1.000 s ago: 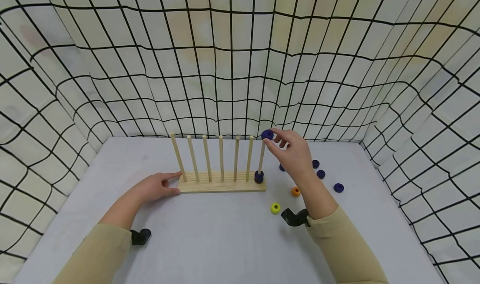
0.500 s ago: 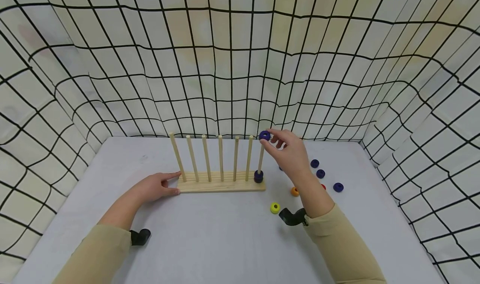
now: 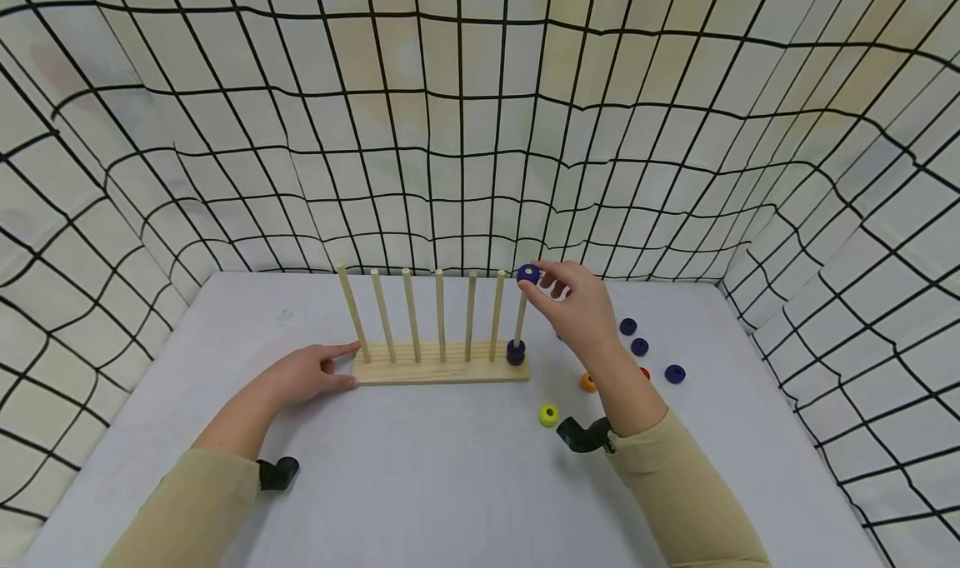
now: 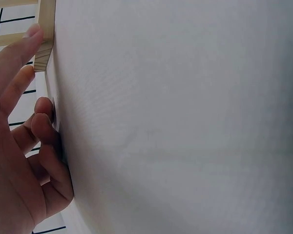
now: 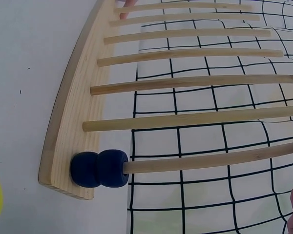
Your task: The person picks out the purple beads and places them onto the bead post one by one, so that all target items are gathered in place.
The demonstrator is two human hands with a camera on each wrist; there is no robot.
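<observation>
A wooden peg stand (image 3: 442,374) with a row of upright pegs stands on the white table. My left hand (image 3: 303,376) holds its left end, thumb at the front edge and index finger at the back; the other fingers curl against the table in the left wrist view. My right hand (image 3: 577,306) pinches a dark blue bead (image 3: 528,274) between thumb and index finger at the top of the rightmost peg (image 3: 520,318). The peg's tip shows in the bead's hole. Two blue beads (image 5: 98,168) sit stacked at the foot of that peg.
Right of the stand lie a yellow bead (image 3: 549,416), an orange bead (image 3: 588,382), a partly hidden red bead (image 3: 645,373) and several loose blue beads (image 3: 675,374). Black netting (image 3: 461,127) over pale walls borders the table's back and sides.
My right hand has moved slightly left and down, bringing the blue bead from beside the rightmost peg's top onto its tip. The left hand keeps its place on the stand.
</observation>
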